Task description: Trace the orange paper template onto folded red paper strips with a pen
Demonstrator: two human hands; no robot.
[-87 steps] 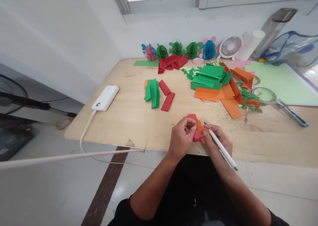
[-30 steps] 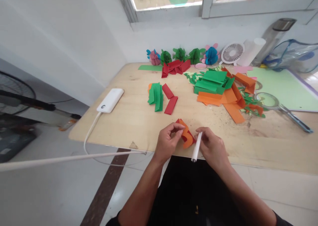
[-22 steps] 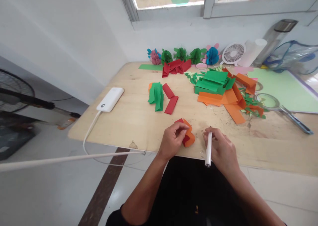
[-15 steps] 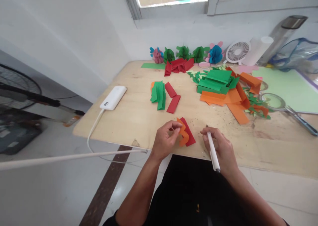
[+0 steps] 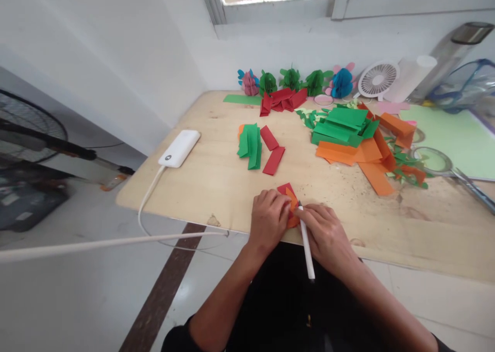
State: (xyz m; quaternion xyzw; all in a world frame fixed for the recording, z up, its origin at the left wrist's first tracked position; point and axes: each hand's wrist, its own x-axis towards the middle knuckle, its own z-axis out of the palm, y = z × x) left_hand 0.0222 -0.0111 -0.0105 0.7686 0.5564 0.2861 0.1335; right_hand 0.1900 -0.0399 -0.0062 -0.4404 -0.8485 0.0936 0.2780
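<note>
Close to the table's front edge, an orange paper cutout (image 5: 293, 221) with a curved outline lies over a folded piece of red paper (image 5: 283, 188). My left hand (image 5: 269, 219) has its fingers drawn together on the cutout, from the left side, and covers part of it. From the right, my right hand (image 5: 328, 233) grips a white pen (image 5: 307, 246) with a dark tip. The tip points away from me and sits at the cutout's right edge; whether it touches the paper I cannot tell.
Beyond my hands lie folded green strips (image 5: 250, 145) and red strips (image 5: 274, 160). To the right are a green and orange paper pile (image 5: 344, 128), tape roll (image 5: 432, 160) and scissors (image 5: 474, 189). A power bank (image 5: 180, 148) with a cable is at left, a small fan (image 5: 378, 80) at back.
My right hand has moved left with the pen, up to the cutout. My left hand has turned over the papers, and the orange cutout has shifted slightly right on the red paper.
</note>
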